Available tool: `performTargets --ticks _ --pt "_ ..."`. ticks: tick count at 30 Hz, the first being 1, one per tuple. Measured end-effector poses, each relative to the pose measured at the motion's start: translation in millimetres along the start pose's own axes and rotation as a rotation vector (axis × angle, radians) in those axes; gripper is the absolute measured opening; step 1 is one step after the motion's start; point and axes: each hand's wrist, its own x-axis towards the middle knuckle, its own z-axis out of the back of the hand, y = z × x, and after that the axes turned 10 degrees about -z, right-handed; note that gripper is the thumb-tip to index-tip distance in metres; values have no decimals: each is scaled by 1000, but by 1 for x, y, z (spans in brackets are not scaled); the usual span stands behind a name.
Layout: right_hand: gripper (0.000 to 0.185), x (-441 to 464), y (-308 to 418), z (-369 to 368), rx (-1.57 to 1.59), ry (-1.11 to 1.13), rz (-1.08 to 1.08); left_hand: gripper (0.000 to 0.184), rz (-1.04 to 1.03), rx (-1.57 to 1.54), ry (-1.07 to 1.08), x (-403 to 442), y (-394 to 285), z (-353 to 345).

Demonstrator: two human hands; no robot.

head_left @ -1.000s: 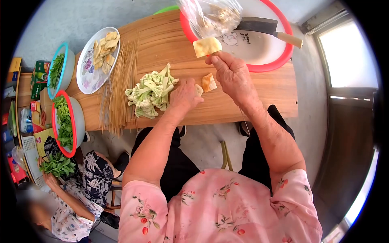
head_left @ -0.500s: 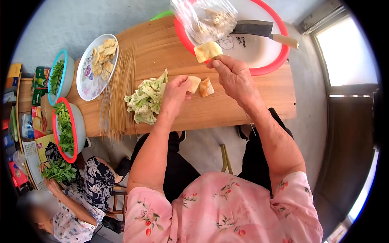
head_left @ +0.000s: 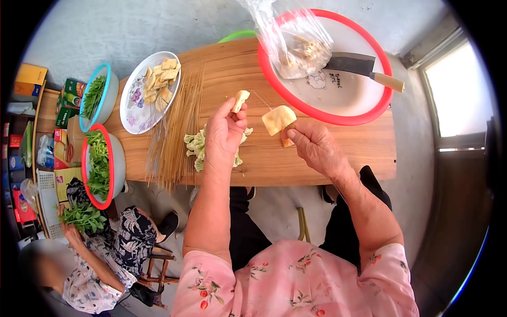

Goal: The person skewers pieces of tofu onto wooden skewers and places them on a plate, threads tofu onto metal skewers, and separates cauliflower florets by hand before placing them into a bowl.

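Note:
My left hand (head_left: pixel 226 128) pinches a small pale slice (head_left: pixel 240 101) above the cauliflower (head_left: pixel 196 149), which it partly covers. To its right, my right hand (head_left: pixel 316 146) holds a thin skewer with a flat yellowish slice (head_left: pixel 279 119) on it; the tip sticks out up and to the left, and the rest of the skewer is mostly hidden by the hand and forearm. Just behind the fingers of my right hand, a browned piece (head_left: pixel 287 142) shows in part on the wooden table (head_left: pixel 232 68). The two held slices are apart.
Many thin skewers (head_left: pixel 177 127) lie left of the cauliflower. Beyond them is an oval plate (head_left: pixel 128 113) of slices, plus blue-rimmed (head_left: pixel 108 79) and red-rimmed (head_left: pixel 111 174) bowls of greens. A large basin (head_left: pixel 364 113) holds a plastic bag and a cleaver (head_left: pixel 351 63). Another person (head_left: pixel 95 280) handles greens at lower left.
My left hand has lifted the pale slice off the table area and turned palm-up. My right hand, with the skewered slice, is lower in view. The whole view has shifted.

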Motion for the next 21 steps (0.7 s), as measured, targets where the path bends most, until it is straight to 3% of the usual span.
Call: performTargets --ticks 9,13,15,21 --pt "16 -1 -5 -13 -70 81 169 14 114 -29 12 7 -18 13" --pt "16 0 -4 -15 -79 76 168 13 132 3 10 6 -21 10" --pt "16 0 -1 -14 -45 116 48 13 129 28 5 6 -21 10" --pt "17 2 -6 -17 -69 97 100 14 109 51 8 6 -20 12"
